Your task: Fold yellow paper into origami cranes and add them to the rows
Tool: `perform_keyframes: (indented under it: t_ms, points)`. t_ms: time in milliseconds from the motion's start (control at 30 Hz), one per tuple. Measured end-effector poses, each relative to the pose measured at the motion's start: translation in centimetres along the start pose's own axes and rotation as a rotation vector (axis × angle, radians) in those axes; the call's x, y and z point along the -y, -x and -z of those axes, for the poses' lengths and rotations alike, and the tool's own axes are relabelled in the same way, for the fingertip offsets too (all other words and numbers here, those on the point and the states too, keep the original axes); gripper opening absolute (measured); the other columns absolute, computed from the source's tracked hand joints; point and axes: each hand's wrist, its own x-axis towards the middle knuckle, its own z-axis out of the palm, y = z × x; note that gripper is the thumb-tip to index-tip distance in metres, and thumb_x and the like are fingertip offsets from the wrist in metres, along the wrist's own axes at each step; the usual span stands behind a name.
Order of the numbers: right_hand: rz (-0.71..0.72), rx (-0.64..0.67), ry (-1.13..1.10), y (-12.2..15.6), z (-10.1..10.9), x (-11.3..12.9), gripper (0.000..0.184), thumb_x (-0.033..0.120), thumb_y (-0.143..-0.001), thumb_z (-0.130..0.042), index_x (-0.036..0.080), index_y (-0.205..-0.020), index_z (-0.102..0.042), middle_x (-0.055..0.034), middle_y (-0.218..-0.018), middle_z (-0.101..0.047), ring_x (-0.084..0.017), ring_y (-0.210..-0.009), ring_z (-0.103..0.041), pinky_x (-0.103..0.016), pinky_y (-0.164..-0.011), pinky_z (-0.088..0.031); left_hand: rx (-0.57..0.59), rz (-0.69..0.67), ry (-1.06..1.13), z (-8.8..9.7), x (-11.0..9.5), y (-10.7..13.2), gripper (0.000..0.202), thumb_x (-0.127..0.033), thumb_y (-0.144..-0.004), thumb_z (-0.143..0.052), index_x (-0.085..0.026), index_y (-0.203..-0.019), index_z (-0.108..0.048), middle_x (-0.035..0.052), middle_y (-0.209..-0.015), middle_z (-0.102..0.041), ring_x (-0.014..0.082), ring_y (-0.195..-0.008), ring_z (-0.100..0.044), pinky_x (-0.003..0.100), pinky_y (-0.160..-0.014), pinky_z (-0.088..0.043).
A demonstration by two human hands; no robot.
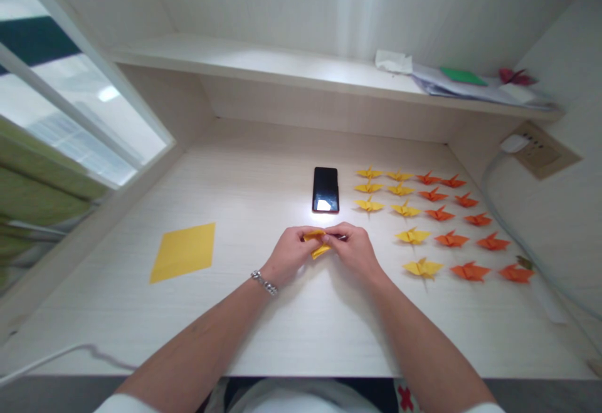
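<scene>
A small folded piece of yellow paper (322, 251) is pinched between both hands over the middle of the desk. My left hand (290, 251), with a silver chain bracelet (264, 282) at the wrist, grips its left side. On the right side my right hand (353, 249) closes on it, thumb against the paper. The fingers hide much of the folds. Just beyond the hands lies a black phone (325, 190). A flat yellow paper sheet (184, 252) rests to the left, apart from my left hand.
Rows of yellow paper cranes (412, 235) and orange paper cranes (451, 239) stand at the right. A grey cable (512, 231) runs from a plug (515, 143) along the right wall. Papers (461, 84) lie on the shelf (263, 65). A white cable (51, 356) crosses the front left.
</scene>
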Motion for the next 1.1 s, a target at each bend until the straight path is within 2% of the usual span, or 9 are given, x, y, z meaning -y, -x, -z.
perform_keyframes:
  t_ms: [233, 433, 633, 767, 933, 1100]
  points:
    - [0.037, 0.101, 0.033, -0.1, 0.5, 0.3, 0.017, 0.024, -0.077, -0.065, 0.023, -0.091, -0.074, -0.0037, -0.086, -0.071, -0.018, -0.080, -0.065, -0.030, -0.074, -0.049, 0.033, 0.018, -0.050, 0.1, -0.3, 0.2, 0.024, -0.028, -0.074, -0.061, -0.014, -0.089, -0.074, 0.0043, -0.074, -0.069, 0.0191, -0.071, -0.061, 0.029, -0.066, -0.047]
    - [0.038, 0.046, 0.096, 0.1, 0.2, 0.1, 0.015, 0.023, -0.077, -0.065, 0.023, -0.088, -0.075, -0.0034, -0.083, -0.071, -0.017, -0.075, -0.065, -0.029, -0.071, -0.050, 0.062, 0.004, -0.202, 0.3, -0.3, 0.2, 0.020, -0.025, -0.075, -0.057, -0.012, -0.082, -0.072, 0.0034, -0.072, -0.066, 0.0159, -0.065, -0.057, 0.026, -0.061, -0.043]
    - [-0.034, 0.054, 0.017, 0.0, 0.2, 0.0, 0.014, 0.024, -0.076, -0.066, 0.022, -0.087, -0.075, -0.0037, -0.083, -0.073, -0.019, -0.075, -0.067, -0.029, -0.071, -0.052, 0.080, -0.012, -0.168, 0.1, -0.5, 0.3, 0.026, -0.031, -0.079, -0.055, -0.013, -0.085, -0.072, 0.0045, -0.075, -0.068, 0.0171, -0.068, -0.058, 0.027, -0.062, -0.044]
    - [-0.007, 0.018, 0.034, 0.1, 0.0, 0.2, 0.016, 0.026, -0.076, -0.066, 0.022, -0.089, -0.075, -0.0044, -0.085, -0.073, -0.019, -0.075, -0.066, -0.030, -0.071, -0.052, 0.090, 0.005, -0.146, 0.1, -0.6, 0.4, 0.027, -0.030, -0.079, -0.055, -0.013, -0.089, -0.073, 0.0056, -0.078, -0.069, 0.0182, -0.071, -0.060, 0.027, -0.065, -0.045]
    - [-0.006, -0.023, 0.046, 0.2, -0.2, 0.6, 0.014, 0.025, -0.077, -0.064, 0.021, -0.084, -0.075, -0.0042, -0.081, -0.073, -0.019, -0.073, -0.066, -0.029, -0.069, -0.052, 0.115, 0.041, -0.157, 0.1, -0.6, 0.4, 0.025, -0.024, -0.076, -0.055, -0.011, -0.086, -0.073, 0.0073, -0.078, -0.069, 0.0193, -0.073, -0.060, 0.029, -0.066, -0.044]
    - [-0.030, -0.057, 0.005, 0.2, -0.2, 1.0, 0.016, 0.025, -0.077, -0.064, 0.019, -0.086, -0.074, -0.0046, -0.083, -0.074, -0.019, -0.073, -0.067, -0.029, -0.068, -0.053, 0.086, 0.076, -0.141, 0.0, -0.7, 0.5, 0.022, -0.025, -0.071, -0.057, -0.010, -0.079, -0.072, 0.0062, -0.070, -0.066, 0.0189, -0.069, -0.058, 0.028, -0.062, -0.043]
